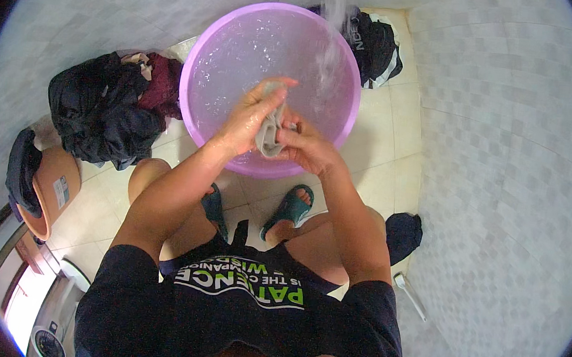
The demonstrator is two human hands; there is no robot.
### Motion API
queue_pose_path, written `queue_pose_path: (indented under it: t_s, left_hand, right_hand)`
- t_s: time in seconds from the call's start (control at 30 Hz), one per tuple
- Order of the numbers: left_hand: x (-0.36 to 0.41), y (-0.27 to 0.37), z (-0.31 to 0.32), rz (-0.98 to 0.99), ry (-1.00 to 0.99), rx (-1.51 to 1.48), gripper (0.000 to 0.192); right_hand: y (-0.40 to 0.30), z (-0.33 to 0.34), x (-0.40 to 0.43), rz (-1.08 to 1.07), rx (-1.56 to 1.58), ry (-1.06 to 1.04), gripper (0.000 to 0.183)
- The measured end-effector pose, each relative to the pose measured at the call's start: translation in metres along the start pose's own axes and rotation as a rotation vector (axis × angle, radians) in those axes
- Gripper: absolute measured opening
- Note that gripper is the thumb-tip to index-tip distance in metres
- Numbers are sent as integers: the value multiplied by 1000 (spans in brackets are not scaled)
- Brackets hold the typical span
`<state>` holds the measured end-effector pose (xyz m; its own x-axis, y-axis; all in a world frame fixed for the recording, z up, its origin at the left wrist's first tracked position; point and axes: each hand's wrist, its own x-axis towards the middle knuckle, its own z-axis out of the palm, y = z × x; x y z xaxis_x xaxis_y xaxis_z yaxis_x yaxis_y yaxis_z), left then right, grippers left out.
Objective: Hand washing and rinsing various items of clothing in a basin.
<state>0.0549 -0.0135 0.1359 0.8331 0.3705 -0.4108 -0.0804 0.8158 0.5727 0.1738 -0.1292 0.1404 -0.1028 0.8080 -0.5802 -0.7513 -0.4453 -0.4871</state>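
Note:
Both of my hands meet above the near half of a round pink plastic tub (186, 102). A small grey cloth (268, 138) is bunched between them, wet-looking. My left hand (253, 116) grips its upper end, thumb along the top. My right hand (307, 144) pinches the lower part with thumb and fingers. Cloudy water (247, 45) with bubbles lies in the tub, and a stream of water (333, 38) falls into its far right side. What kind of cloth it is, I cannot tell.
Dark and maroon clothes (112, 105) lie heaped left of the tub; black and white clothes (378, 48) lie behind its right side. An orange bucket (60, 193) with dark cloth over its rim stands at left. Dark cloth (403, 239) lies by the right tiled wall (506, 148).

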Motion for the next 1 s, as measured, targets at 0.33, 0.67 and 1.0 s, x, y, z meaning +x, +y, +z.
queue_pose_path:
  t_s: [0.33, 0.67, 1.0]
  left_hand:
    - [-12, 3, 3, 465, 21, 1086, 50]
    - [-42, -9, -5, 365, -262, 1836, 65]
    - [-26, -30, -42, -140, -225, 1833, 21]
  right_hand:
    - [8, -29, 17, 260, -386, 30, 30]
    - [-3, -11, 0, 168, -925, -123, 53]
    - [45, 16, 19, -5, -1851, 173, 41]
